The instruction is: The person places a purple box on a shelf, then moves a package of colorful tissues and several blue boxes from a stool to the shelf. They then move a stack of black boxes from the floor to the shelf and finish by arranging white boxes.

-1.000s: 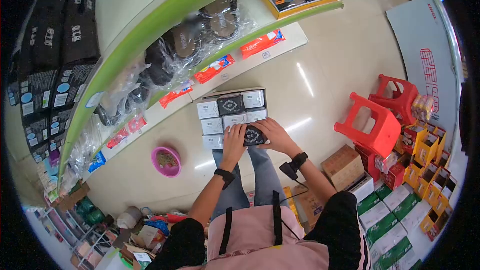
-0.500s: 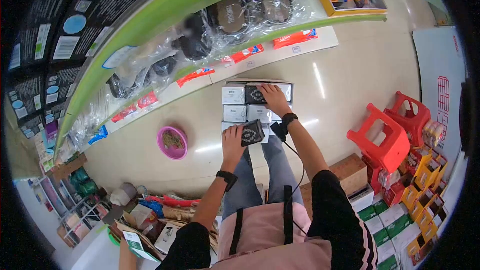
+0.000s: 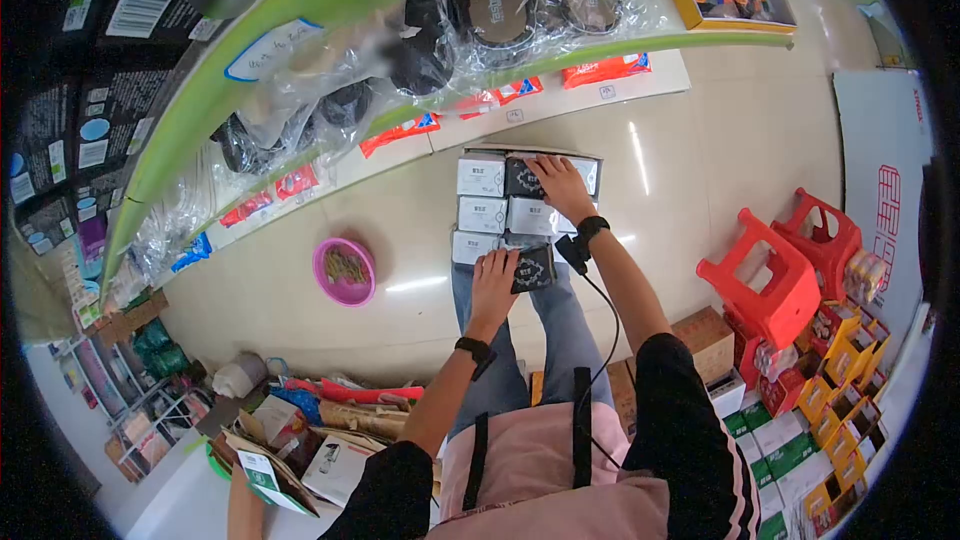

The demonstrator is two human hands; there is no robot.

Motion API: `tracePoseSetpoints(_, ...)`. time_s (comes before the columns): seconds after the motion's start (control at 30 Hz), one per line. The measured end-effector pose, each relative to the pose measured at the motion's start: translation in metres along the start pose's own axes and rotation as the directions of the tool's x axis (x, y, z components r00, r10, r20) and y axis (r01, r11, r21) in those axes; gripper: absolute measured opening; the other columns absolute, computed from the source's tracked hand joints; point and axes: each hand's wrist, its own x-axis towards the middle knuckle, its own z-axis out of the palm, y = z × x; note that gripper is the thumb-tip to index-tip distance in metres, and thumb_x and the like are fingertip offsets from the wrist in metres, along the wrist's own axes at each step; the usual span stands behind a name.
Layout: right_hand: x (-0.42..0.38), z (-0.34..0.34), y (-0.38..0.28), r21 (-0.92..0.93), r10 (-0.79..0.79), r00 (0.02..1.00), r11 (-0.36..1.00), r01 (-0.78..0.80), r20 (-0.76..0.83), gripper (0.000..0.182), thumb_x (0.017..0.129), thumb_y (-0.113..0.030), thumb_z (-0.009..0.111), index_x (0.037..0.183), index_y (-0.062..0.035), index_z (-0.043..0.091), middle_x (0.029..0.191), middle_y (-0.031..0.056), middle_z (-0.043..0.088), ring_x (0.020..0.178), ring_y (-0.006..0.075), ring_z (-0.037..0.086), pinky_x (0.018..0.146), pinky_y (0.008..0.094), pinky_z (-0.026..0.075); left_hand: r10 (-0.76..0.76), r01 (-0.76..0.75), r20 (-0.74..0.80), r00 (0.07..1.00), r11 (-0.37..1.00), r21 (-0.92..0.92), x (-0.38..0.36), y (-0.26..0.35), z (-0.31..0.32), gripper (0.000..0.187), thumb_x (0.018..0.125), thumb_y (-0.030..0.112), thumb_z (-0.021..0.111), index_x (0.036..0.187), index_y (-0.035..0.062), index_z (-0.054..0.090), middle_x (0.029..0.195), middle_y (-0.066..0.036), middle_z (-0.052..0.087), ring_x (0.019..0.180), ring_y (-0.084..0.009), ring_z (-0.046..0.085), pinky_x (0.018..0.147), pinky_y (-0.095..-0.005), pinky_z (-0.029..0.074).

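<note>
My left hand (image 3: pixel 493 287) is closed on a black pack with a pale ornate pattern (image 3: pixel 534 271). It is held over the near edge of an open carton (image 3: pixel 487 149) that stands on the floor by my legs. Rows of white packs (image 3: pixel 482 214) with small dark print fill much of the carton. My right hand (image 3: pixel 563 186) has its fingers curled over another black pack (image 3: pixel 522 178) in the far row; its thumb is hard to see. A dark item between the two hands is partly covered.
A pink basin (image 3: pixel 345 302) with dry plant-like stuff stands on the floor to the left. Ahead, a green-edged shelf (image 3: pixel 690 40) holds bagged shoes (image 3: pixel 497 5). Red stools (image 3: pixel 765 285) and stacked boxes (image 3: pixel 790 445) are on the right. Cartons and bags (image 3: pixel 330 465) lie at lower left.
My left hand has moved the black pack slightly right and toward me, relative to the carton. My right hand stays on the far black pack. The whole view has shifted a little.
</note>
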Motion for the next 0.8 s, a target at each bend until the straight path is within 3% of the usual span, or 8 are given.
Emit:
tracePoseSetpoints(0.1, -0.002, 0.000, -0.005, -0.037, 0.008, 1.000, 0.999, -0.008, 0.003, 0.077, 0.063, -0.014, 0.077, 0.132, -0.0121, 0.044, 0.121, 0.0086, 0.053, 0.116, 0.0250, 0.050, 0.099, 0.0385, 0.040, 0.028, -0.029, 0.007, 1.000, 0.999, 0.032, -0.006, -0.003, 0.003, 0.088, 0.055, 0.020, 0.083, 0.130, 0.0054, 0.040, 0.122, -0.013, 0.045, 0.117, -0.0302, 0.041, 0.103, -0.0435, 0.030)
tracePoseSetpoints(0.13, -0.001, 0.007, -0.006, -0.092, -0.001, 0.998, 0.996, -0.005, -0.069, 0.067, 0.071, -0.011, 0.069, 0.133, -0.0130, 0.043, 0.120, 0.0086, 0.053, 0.114, 0.0250, 0.051, 0.096, 0.0385, 0.041, 0.028, -0.028, 0.002, 1.000, 0.999, 0.032, -0.008, -0.005, 0.002, 0.087, 0.055, 0.020, 0.083, 0.130, 0.0056, 0.040, 0.122, -0.013, 0.045, 0.117, -0.0302, 0.041, 0.103, -0.0434, 0.030)
tracePoseSetpoints(0.27, -0.003, 0.015, -0.006, -0.111, 0.018, 0.996, 0.993, -0.028, -0.089, 0.061, 0.076, -0.007, 0.061, 0.134, -0.0119, 0.041, 0.123, 0.0094, 0.052, 0.114, 0.0250, 0.051, 0.097, 0.0379, 0.041, -0.017, 0.015, 0.044, 0.999, 0.999, 0.044, -0.010, -0.008, -0.005, 0.086, 0.056, 0.019, 0.083, 0.130, 0.0058, 0.041, 0.123, -0.013, 0.045, 0.117, -0.0303, 0.041, 0.103, -0.0430, 0.030)
tracePoseSetpoints(0.37, -0.003, 0.003, -0.006, -0.052, 0.049, 0.999, 0.997, -0.048, 0.006, 0.070, 0.070, -0.007, 0.068, 0.134, -0.0100, 0.040, 0.126, 0.0115, 0.050, 0.119, 0.0265, 0.048, 0.101, 0.0382, 0.039, -0.047, 0.045, 0.040, 0.998, 0.997, 0.063, -0.008, -0.009, -0.013, 0.085, 0.056, 0.018, 0.082, 0.130, 0.0057, 0.041, 0.124, -0.013, 0.044, 0.117, -0.0301, 0.041, 0.103, -0.0426, 0.030)
tracePoseSetpoints(0.47, -0.010, -0.016, -0.005, 0.133, 0.054, 0.996, 0.990, -0.044, -0.076, 0.079, 0.062, -0.007, 0.074, 0.133, -0.0073, 0.039, 0.127, 0.0146, 0.049, 0.121, 0.0301, 0.045, 0.102, 0.0389, 0.037, -0.045, 0.045, 0.002, 0.999, 0.998, 0.052, -0.006, -0.009, -0.017, 0.083, 0.057, 0.018, 0.082, 0.129, 0.0057, 0.041, 0.123, -0.013, 0.045, 0.117, -0.0302, 0.041, 0.103, -0.0426, 0.031)
tracePoseSetpoints(0.53, -0.021, -0.037, -0.004, 0.293, 0.163, 0.973, 0.950, -0.110, -0.162, 0.086, 0.055, -0.006, 0.079, 0.131, -0.0059, 0.040, 0.126, 0.0167, 0.049, 0.119, 0.0334, 0.045, 0.102, 0.0409, 0.036, -0.044, 0.045, -0.016, 0.999, 0.998, 0.048, -0.008, -0.011, -0.018, 0.082, 0.058, 0.017, 0.081, 0.129, 0.0071, 0.041, 0.121, -0.012, 0.046, 0.117, -0.0297, 0.042, 0.103, -0.0431, 0.031)
tracePoseSetpoints(0.67, -0.057, -0.094, -0.001, 0.403, 0.312, 0.937, 0.886, -0.228, -0.157, 0.083, 0.055, -0.006, 0.078, 0.128, -0.0039, 0.040, 0.126, 0.0161, 0.049, 0.118, 0.0366, 0.043, 0.102, 0.0423, 0.036, -0.038, 0.039, -0.056, 0.998, 0.999, 0.017, -0.015, -0.004, -0.047, 0.078, 0.059, 0.015, 0.080, 0.128, 0.0080, 0.042, 0.119, -0.012, 0.047, 0.115, -0.0300, 0.044, 0.102, -0.0437, 0.032)
tracePoseSetpoints(0.8, -0.112, -0.162, -0.028, 0.477, 0.310, 0.883, 0.871, -0.115, -0.352, 0.078, 0.056, -0.007, 0.077, 0.126, -0.0027, 0.042, 0.123, 0.0172, 0.049, 0.116, 0.0371, 0.045, 0.102, 0.0422, 0.036, -0.077, 0.059, -0.242, 0.967, 0.995, -0.080, -0.027, 0.012, -0.103, 0.073, 0.060, 0.015, 0.079, 0.124, 0.0050, 0.046, 0.117, -0.013, 0.049, 0.114, -0.0324, 0.044, 0.100, -0.0444, 0.033)
